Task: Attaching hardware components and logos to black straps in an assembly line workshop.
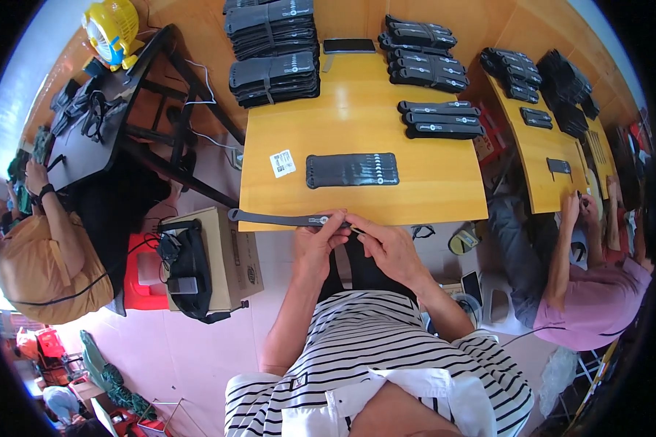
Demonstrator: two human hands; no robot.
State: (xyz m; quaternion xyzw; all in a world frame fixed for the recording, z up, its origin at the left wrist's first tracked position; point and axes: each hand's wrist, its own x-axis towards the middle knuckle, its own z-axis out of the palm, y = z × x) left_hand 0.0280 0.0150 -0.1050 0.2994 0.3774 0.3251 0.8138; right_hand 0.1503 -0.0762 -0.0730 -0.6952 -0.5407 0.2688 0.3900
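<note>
At the table's near edge I hold a long dark grey strap (277, 218) with a rounded, holed left end and a pale print near its right end. My left hand (315, 247) is closed, thumb and fingers pinching the strap near that print. The fingertips of my right hand (395, 253) meet the left ones, pinched at the strap's right end; the fingers partly cover that end. Just beyond lies a flat row of dark straps (346, 171), side by side on the yellow table (430, 193). A white label (283, 163) rests left of it.
Tall banded strap stacks (273, 76) stand back left, more bundles (426, 65) back right, with loose piles (442, 120) nearer. A dark phone-like slab (350, 46) lies at the back. A cardboard box (233, 255) with a black bag is left below. Other people work at both sides.
</note>
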